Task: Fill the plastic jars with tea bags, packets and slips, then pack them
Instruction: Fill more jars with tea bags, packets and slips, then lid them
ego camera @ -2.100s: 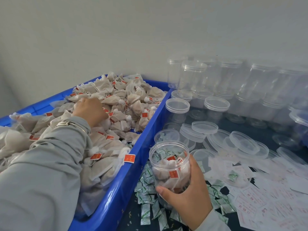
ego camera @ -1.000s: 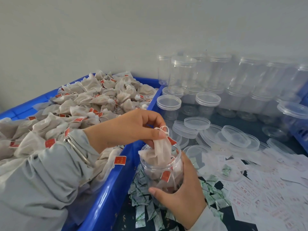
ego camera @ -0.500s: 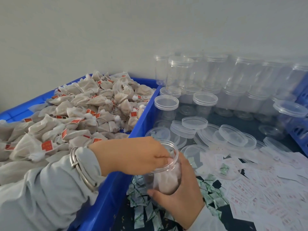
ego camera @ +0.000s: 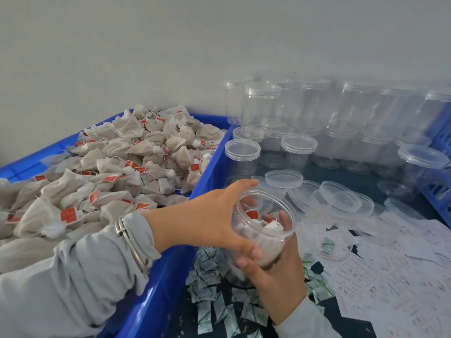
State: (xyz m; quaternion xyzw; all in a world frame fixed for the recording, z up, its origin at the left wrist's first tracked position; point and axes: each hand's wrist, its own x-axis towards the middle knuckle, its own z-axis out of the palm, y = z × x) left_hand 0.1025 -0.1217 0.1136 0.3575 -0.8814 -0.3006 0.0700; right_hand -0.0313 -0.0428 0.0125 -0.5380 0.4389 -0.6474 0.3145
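Observation:
My right hand (ego camera: 278, 276) grips a clear plastic jar (ego camera: 284, 236) from below, tilted with its mouth towards me, just right of the blue crate (ego camera: 210, 167). Tea bags with red tags (ego camera: 253, 213) lie inside it. My left hand (ego camera: 207, 223) reaches across the crate's rim. Its fingers are down in the jar's mouth, pressing on the bags, and its thumb lies outside the wall. The crate is heaped with grey tea bags (ego camera: 122, 167).
Green-and-white packets (ego camera: 212, 276) lie under the jar. Printed paper slips (ego camera: 366, 276) cover the table to the right. Loose clear lids (ego camera: 336, 196) lie behind the jar, and several empty clear jars (ego camera: 305, 113) stand stacked along the wall. Another blue crate (ego camera: 439, 142) stands at the right edge.
My left hand took tea bags from the crate, dropped them into the jar and pushed them down. Its fingers are still inside. The jar has tilted towards me in my right hand.

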